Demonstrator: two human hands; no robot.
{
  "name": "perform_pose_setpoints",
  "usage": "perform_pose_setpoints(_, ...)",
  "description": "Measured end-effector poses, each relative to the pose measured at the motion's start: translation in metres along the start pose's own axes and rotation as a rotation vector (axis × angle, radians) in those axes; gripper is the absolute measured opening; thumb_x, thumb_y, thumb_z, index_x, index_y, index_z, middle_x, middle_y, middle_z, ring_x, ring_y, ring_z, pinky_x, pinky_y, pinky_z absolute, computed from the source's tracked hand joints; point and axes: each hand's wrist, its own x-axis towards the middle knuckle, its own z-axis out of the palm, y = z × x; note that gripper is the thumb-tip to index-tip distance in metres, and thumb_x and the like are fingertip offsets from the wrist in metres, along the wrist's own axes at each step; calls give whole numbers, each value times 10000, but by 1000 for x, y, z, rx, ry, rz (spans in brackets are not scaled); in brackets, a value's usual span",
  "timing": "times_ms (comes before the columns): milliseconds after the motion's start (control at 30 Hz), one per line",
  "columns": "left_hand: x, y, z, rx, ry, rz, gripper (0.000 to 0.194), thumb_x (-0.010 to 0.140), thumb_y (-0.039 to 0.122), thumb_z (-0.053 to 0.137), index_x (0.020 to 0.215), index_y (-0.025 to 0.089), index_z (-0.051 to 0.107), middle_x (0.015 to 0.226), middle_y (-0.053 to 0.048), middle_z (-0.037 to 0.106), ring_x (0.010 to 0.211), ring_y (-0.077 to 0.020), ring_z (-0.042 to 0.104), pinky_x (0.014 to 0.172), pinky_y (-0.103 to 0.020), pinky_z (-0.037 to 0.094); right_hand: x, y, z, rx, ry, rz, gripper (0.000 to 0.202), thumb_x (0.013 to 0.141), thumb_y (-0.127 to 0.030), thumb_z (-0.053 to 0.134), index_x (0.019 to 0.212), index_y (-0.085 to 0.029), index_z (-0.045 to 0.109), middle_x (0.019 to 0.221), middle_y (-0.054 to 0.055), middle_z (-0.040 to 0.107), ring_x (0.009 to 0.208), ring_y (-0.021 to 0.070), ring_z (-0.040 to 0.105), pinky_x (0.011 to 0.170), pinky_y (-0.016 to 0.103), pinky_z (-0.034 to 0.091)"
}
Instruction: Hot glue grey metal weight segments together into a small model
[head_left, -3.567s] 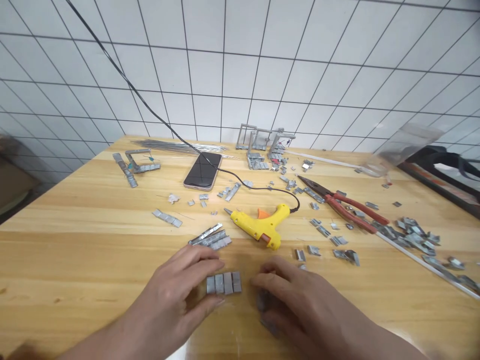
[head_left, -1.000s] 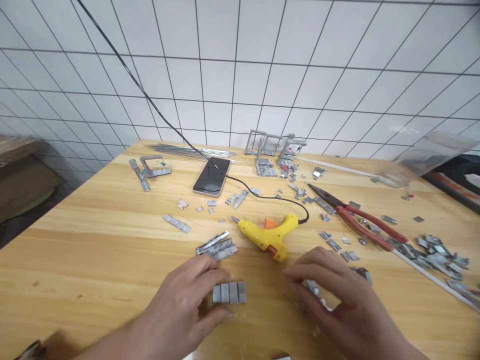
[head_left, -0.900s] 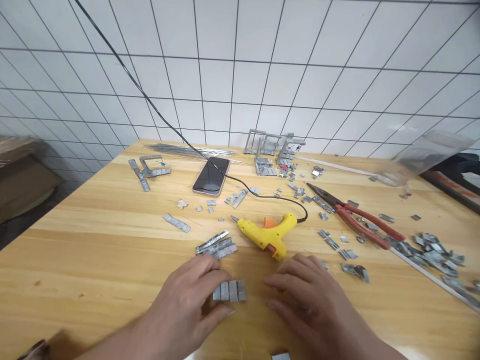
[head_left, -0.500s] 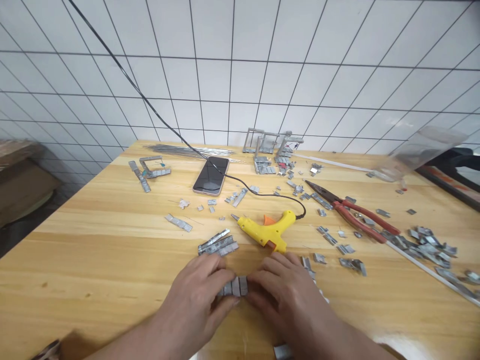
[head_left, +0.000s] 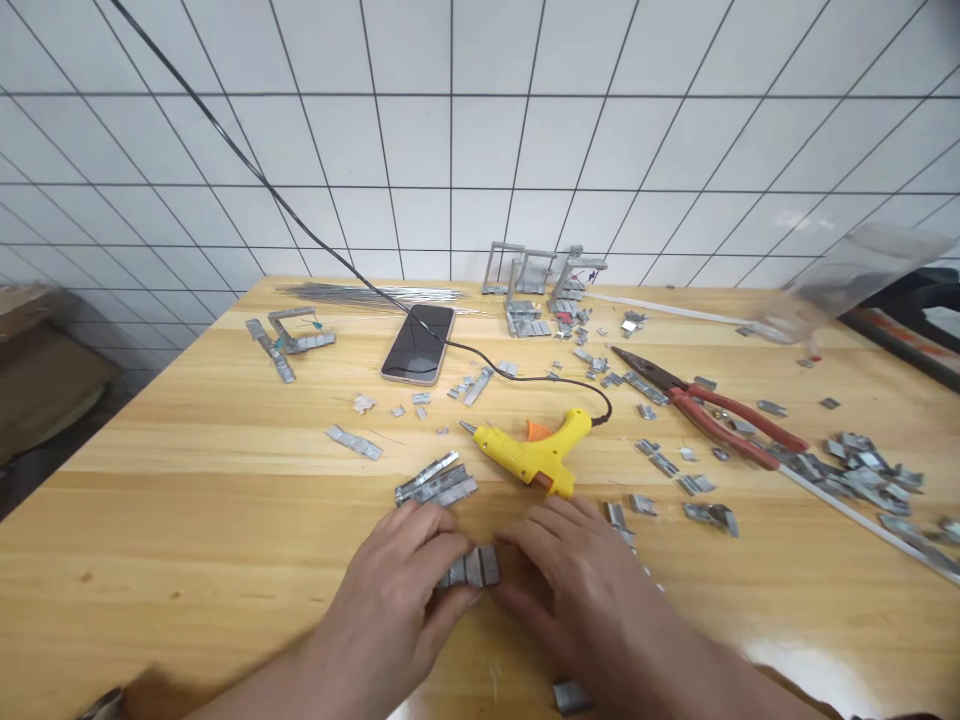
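Pinched in your left hand [head_left: 409, 580], the strip [head_left: 472, 568] sits nearer you than the glue gun [head_left: 521, 455], your right hand [head_left: 581, 565] at its right end, grip unclear, visible segments already lined up, frames [head_left: 529, 327] seemingly built, clips [head_left: 870, 470] lying loose.

Ahead of my left grip [head_left: 405, 585], a few metal strips [head_left: 439, 486] block the way; the yellow glue gun [head_left: 517, 456] bars my right grip [head_left: 574, 570]. I have room leftward over the worktop [head_left: 210, 520]; rightward, scattered metal pieces [head_left: 697, 484] and red-handled pliers [head_left: 697, 412] crowd my path.
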Motion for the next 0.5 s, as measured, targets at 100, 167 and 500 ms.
perform_pose_setpoints(100,-1,1,-1,-5,-16,-14,127,842,94,570,929,182,599,890,-53,575,820,-219,519,700,-352,438,2,-1,-1,6,-34,2,135,721,-127,731,765,-171,612,727,14,625,704,209,547,676,340,368)
perform_pose_setpoints(167,0,1,-2,-5,-32,-25,145,841,89,565,945,180,605,900,-57,579,829,-225,522,707,-363,444,4,-1,-1,9,-66,-18,106,745,-123,710,784,-180,630,738,15,632,715,209,556,688,342,378)
perform_pose_setpoints(500,2,1,-5,-12,-64,-22,130,850,92,562,944,172,604,906,-60,574,840,-224,523,714,-363,451,5,1,-1,33,-83,-80,90,795,-119,669,744,-180,626,697,7,625,674,189,546,645,316,392)
